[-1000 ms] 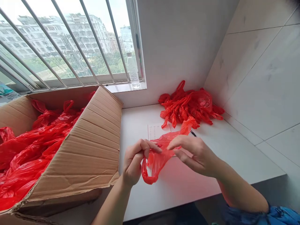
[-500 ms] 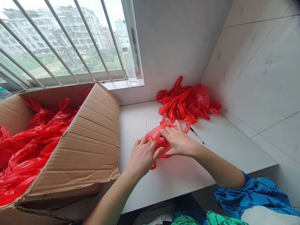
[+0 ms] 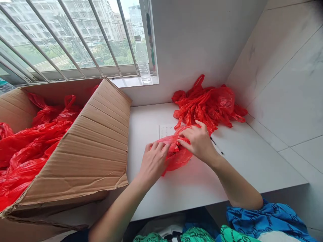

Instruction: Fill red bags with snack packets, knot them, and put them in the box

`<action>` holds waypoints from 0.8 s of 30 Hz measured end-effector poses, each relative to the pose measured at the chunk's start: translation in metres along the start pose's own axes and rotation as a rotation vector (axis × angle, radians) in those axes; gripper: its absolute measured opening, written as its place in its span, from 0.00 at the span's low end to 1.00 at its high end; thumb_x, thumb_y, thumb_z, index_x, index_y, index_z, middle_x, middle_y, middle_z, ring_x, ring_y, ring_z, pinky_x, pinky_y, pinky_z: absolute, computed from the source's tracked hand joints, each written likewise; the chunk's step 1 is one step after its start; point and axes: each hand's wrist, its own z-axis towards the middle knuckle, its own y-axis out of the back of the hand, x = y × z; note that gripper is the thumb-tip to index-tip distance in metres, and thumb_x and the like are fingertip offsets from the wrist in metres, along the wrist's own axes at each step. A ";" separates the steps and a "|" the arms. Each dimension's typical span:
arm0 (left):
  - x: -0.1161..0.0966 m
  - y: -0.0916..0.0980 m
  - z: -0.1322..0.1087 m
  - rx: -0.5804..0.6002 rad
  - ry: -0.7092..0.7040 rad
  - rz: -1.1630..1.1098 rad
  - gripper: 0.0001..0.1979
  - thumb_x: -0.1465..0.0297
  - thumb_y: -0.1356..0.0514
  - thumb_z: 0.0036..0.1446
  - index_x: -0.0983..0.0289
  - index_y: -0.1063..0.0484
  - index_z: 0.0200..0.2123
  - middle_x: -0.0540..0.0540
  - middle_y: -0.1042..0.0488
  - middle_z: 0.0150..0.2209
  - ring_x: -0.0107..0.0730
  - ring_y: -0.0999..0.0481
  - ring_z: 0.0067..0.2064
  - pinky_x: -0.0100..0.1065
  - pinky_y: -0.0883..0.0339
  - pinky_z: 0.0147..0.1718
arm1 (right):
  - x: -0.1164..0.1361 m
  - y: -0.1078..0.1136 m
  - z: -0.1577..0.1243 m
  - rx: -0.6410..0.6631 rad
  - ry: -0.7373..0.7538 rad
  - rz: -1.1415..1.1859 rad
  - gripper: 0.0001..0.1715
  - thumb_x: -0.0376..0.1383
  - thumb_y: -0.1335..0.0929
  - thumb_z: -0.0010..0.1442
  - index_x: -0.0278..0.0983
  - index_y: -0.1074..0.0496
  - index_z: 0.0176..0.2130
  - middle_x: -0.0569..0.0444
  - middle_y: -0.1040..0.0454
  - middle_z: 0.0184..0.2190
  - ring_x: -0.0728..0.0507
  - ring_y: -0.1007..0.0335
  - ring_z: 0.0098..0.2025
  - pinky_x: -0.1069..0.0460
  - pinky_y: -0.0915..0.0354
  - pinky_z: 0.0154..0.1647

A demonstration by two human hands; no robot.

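The white bench runs across the center and right; the wide cardboard box at left leans its flap outward, so a left elbow might knock it. The heap of red plastic bags, upper right of center, lies close enough that a loose handle could snag. At center, the thin red plastic bag might tear if pulled unevenly. The left hand curls over its left side, grip tightness hidden; the right hand is half-curled at its upper right, and I cannot tell whether it pinches the film. A forearm sweep could roll the pen just beside.
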 end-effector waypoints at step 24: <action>0.032 -0.041 0.012 -0.066 0.104 -0.207 0.15 0.60 0.35 0.56 0.57 0.27 0.46 0.56 0.24 0.42 0.46 0.28 0.47 0.49 0.39 0.51 | -0.027 -0.054 -0.007 0.139 -0.002 -0.019 0.15 0.31 0.34 0.61 0.41 0.27 0.48 0.50 0.22 0.44 0.38 0.28 0.48 0.33 0.58 0.66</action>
